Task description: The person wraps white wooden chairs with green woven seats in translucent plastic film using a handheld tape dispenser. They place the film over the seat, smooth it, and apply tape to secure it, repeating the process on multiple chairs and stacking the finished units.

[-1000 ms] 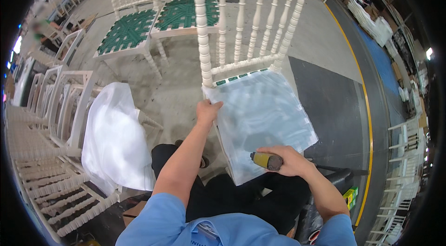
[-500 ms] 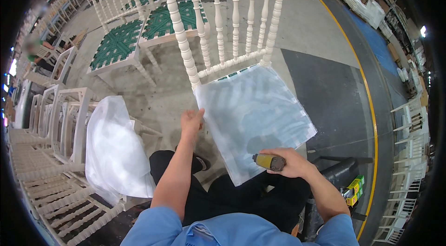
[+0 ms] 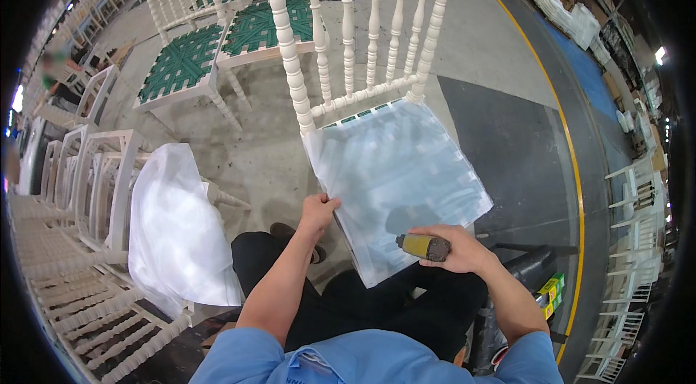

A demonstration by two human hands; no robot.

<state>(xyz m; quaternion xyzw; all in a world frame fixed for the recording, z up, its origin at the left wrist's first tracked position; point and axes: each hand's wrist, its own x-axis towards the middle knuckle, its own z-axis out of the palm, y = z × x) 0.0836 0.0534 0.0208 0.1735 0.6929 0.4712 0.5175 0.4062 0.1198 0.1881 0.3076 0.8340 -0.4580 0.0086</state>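
Note:
A cream-white chair with a turned-spindle back [image 3: 372, 32] stands in front of me. Over its seat lies a thin white cloth [image 3: 391, 174], with a strip of green webbing showing along the back edge. My left hand [image 3: 317, 214] pinches the cloth's edge at the left side of the seat. Above the near right part of the seat, my right hand [image 3: 462, 250] is wrapped around a yellow and dark staple gun [image 3: 424, 246]. The tool's narrow end points left, and its shadow falls on the cloth.
Two chairs with green webbed seats [image 3: 185, 65] stand behind, to the left. A heap of white cloth [image 3: 177, 232] drapes over a chair beside my left knee. Stacked chair frames [image 3: 109, 188] crowd the left. A green and yellow box [image 3: 552, 295] lies at right.
My left hand has moved nearer and to the right, closing on the cloth's side edge. The staple gun has shifted slightly right in my right hand.

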